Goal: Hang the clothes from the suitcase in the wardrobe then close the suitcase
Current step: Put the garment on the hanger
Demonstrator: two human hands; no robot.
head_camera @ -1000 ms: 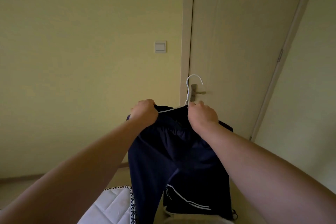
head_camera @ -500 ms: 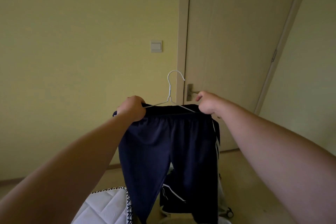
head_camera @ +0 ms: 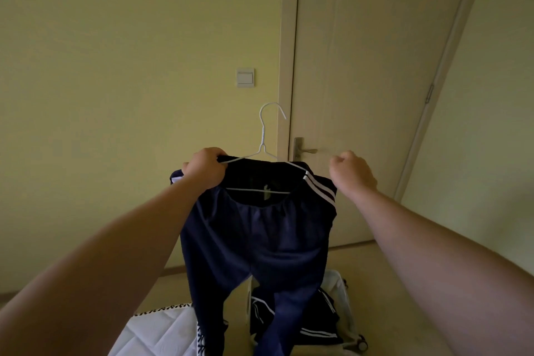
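Presently, the fingers of the left hand [head_camera: 203, 172] are curled tight round the left shoulder of the white wire hanger [head_camera: 263, 139] and the bunched waistband beneath it. That grip alone carries the load. The right hand [head_camera: 352, 175] is curled into a loose fist just beside the striped right edge of the waistband, and nothing shows between its fingers.

The navy trousers [head_camera: 254, 234] are held up in front of the person, with the waist stretched over the hanger's shoulders and the lower bar visible inside the opening. The legs drop towards the open suitcase [head_camera: 344, 298] on the floor, where another dark striped garment [head_camera: 303, 318] lies.

Assessment: the step in hand appears to be seating the trousers on the hanger. The wardrobe is not in view. Recommended practice is for the right hand to take the hook so the hanger sits level. The left hand should then release and smooth its bunched corner, so the waistband bears evenly on both shoulders. A tilted hanger could let the elastic slide off thin wire. The legs should be lifted clear of the suitcase before turning.

Condition of the trousers: thin, smooth fabric, probably synthetic, with a gathered elastic waist and three white stripes down the right side. The left corner is folded over.
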